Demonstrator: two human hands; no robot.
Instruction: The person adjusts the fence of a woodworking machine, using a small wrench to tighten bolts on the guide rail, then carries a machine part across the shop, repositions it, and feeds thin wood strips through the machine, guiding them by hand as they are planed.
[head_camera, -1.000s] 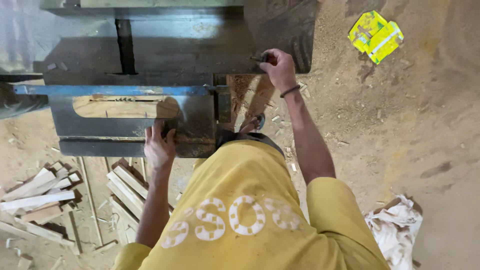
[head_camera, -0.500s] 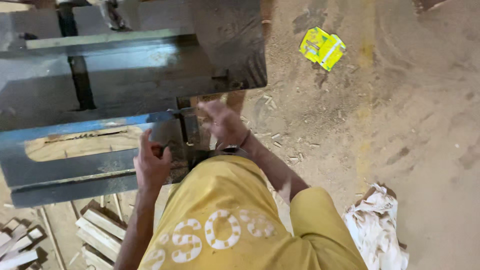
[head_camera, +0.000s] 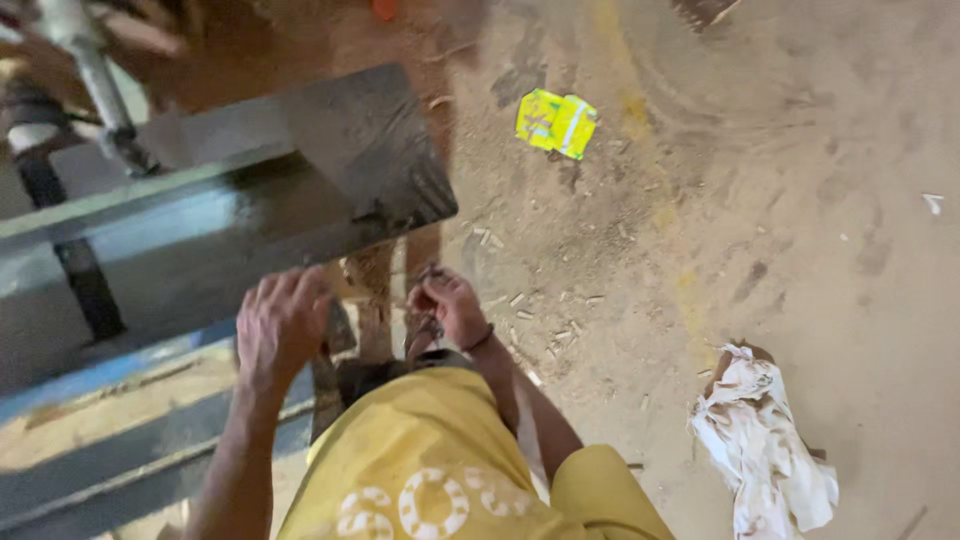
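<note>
Metal machine table (head_camera: 300, 150) runs long from lower left up to the right, ending above the hands. Left hand (head_camera: 280, 325) rests spread on its near edge; right hand (head_camera: 450, 305) pinches a small dark part (head_camera: 430, 325) just beside it, over the dusty floor (head_camera: 800, 200).

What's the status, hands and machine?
Left hand flat on machine table edge. Right hand pinching a small dark part, unclear. Yellow wrapper, stained rag on floor, clear of hands.
</note>
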